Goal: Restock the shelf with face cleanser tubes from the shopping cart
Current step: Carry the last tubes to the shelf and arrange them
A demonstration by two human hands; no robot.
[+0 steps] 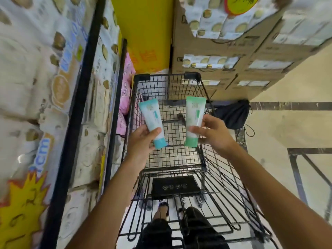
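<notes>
Over the black wire shopping cart (204, 90) I hold two face cleanser tubes, caps pointing down. My left hand (142, 141) grips a white tube with blue ends (152, 121), thumb across its lower part. My right hand (215, 133) grips a white tube with green ends (195, 115) the same way. Both tubes hang above the cart's basket, whose wire floor shows no other tubes.
A black-framed shelf (84, 97) packed with white tissue packs runs along the left. Stacked cardboard boxes (224, 51) stand beyond the cart, a yellow pillar (143, 29) behind. A black bag (233, 112) lies on the floor at the right, near a metal frame (305, 168).
</notes>
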